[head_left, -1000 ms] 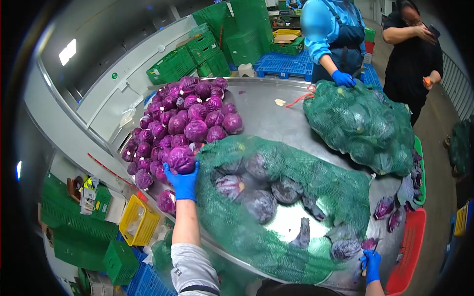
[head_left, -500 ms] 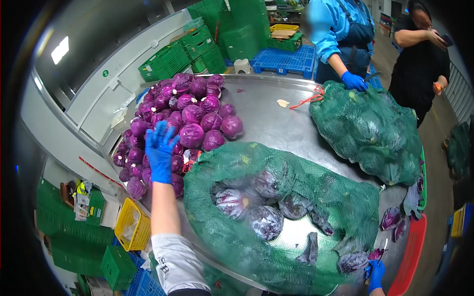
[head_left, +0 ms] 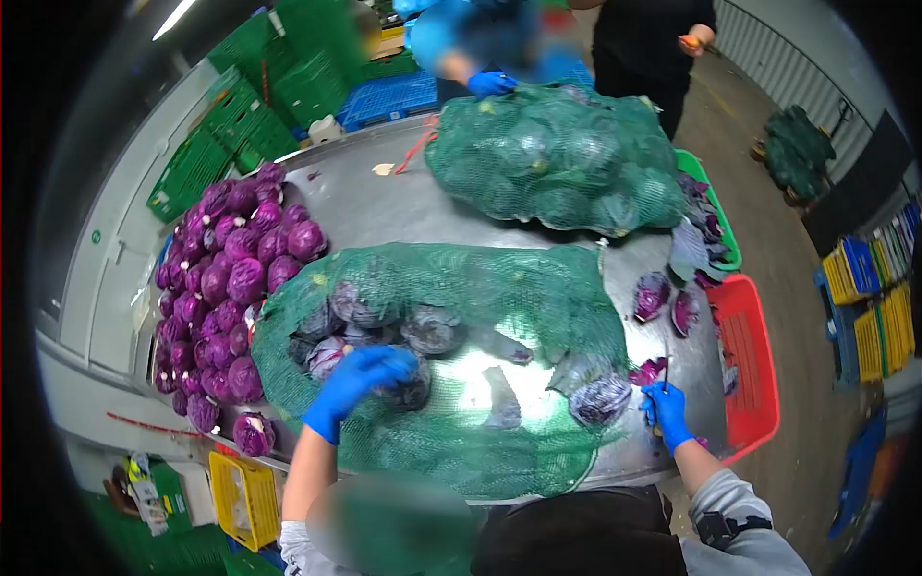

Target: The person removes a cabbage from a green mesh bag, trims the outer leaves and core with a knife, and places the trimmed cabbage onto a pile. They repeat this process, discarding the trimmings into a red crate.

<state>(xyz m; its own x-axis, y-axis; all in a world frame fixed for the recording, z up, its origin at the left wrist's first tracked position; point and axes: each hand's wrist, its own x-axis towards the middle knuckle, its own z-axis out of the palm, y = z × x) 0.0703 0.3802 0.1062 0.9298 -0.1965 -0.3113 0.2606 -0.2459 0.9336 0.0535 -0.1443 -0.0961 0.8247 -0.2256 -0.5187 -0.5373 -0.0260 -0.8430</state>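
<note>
My left hand (head_left: 360, 384), in a blue glove, reaches over the opening of the near green net bag (head_left: 538, 288), on top of a dark cabbage (head_left: 408, 384); its fingers are bent, and whether they grip is not clear. Other dark cabbages (head_left: 432, 329) lie beside it in the net. At the right, my right hand (head_left: 665, 408), also gloved, is closed around a small knife (head_left: 667, 370). Just left of that hand rests a cabbage (head_left: 600, 398) with loose leaves. Trimmed purple cabbages (head_left: 246, 280) are heaped on the table's left side.
Across the steel table (head_left: 365, 206) lies a second full net bag (head_left: 557, 158), touched by a co-worker's gloved hand (head_left: 492, 84). A red crate (head_left: 744, 370) and a green crate (head_left: 722, 206) stand along the right edge. Another person (head_left: 643, 48) stands behind.
My left hand has moved from above the purple heap to the cabbages in the near net. The view has shifted rightward, showing more of my right arm. A purple cabbage now sits at the heap's near edge.
</note>
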